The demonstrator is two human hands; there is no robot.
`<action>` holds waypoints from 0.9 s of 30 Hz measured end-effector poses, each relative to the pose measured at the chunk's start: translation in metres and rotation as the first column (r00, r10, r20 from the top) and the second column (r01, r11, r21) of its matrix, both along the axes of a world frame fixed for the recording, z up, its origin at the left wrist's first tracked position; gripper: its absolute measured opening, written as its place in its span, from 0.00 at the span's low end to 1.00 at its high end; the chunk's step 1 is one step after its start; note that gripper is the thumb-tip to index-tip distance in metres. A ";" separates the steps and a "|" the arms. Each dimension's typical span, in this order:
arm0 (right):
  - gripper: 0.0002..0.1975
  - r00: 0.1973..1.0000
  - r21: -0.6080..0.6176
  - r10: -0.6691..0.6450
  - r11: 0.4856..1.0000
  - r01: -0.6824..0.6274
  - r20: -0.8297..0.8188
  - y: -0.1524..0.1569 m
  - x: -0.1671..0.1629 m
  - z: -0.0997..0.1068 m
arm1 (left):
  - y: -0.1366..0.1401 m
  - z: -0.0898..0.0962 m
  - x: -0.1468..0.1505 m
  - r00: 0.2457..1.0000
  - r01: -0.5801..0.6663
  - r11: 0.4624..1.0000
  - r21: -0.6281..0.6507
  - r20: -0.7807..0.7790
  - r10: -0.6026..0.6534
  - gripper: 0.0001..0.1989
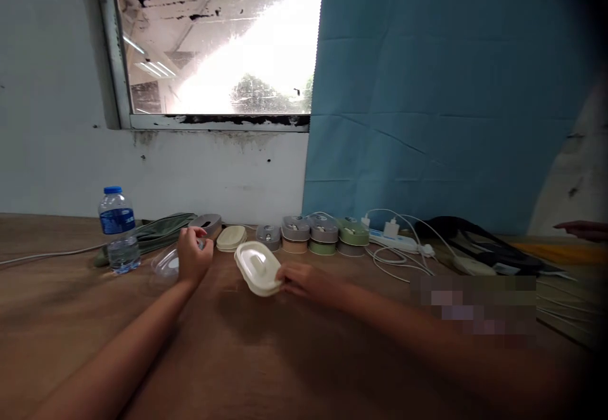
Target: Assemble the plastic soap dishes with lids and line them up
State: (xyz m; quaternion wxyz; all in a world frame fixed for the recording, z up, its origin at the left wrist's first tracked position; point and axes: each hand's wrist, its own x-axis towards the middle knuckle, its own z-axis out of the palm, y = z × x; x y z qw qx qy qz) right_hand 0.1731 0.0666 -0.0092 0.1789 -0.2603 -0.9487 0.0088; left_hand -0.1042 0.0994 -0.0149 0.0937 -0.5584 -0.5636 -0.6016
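My right hand (304, 280) grips the right edge of a cream, rounded plastic lid (256, 267) with a raised bar in its middle. The lid is tilted and held above the brown table. My left hand (196, 255) has curled fingers, and a small greyish gleam shows between thumb and fingertips; what it is I cannot make out. Partly behind that hand lies a clear plastic piece (165, 263). Just past its fingertips stands a grey rounded box (209, 222) with a dark oval opening. A second cream rounded piece (232, 237) rests between the hands, farther back.
Small rounded boxes, grey (268, 236), grey over orange (295, 233) and green-topped (353, 232), line the wall. A water bottle (117, 230) stands left, before a dark green pouch (164, 230). A power strip (394, 241) with white cables lies right. Another person's hand (582, 230) shows far right.
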 end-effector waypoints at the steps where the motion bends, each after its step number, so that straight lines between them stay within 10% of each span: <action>1: 0.07 0.999 -0.019 0.024 1.000 -0.024 0.022 -0.016 0.016 -0.002 | 0.010 0.004 -0.005 0.987 -0.074 0.997 -0.033 -0.146 0.069 0.07; 10: 0.16 0.999 -0.152 -0.041 0.988 0.041 0.006 -0.082 0.091 -0.015 | 0.081 0.014 -0.025 0.751 -0.448 0.790 -0.419 -0.656 0.078 0.15; 18: 0.15 0.999 -0.092 -0.048 0.995 0.048 -0.003 -0.077 0.094 -0.025 | 0.079 0.021 -0.020 0.785 -0.351 0.876 -0.331 -0.614 0.082 0.12; 23: 0.13 0.992 0.139 -0.105 0.986 0.093 0.077 -0.070 0.092 -0.024 | 0.024 0.040 0.019 0.909 0.108 0.989 -0.105 -0.392 -0.141 0.11; 27: 0.17 0.987 0.295 -0.141 0.942 0.158 -0.078 -0.071 0.091 -0.005 | -0.045 0.031 0.062 0.803 0.518 0.842 -0.149 -0.256 -0.539 0.11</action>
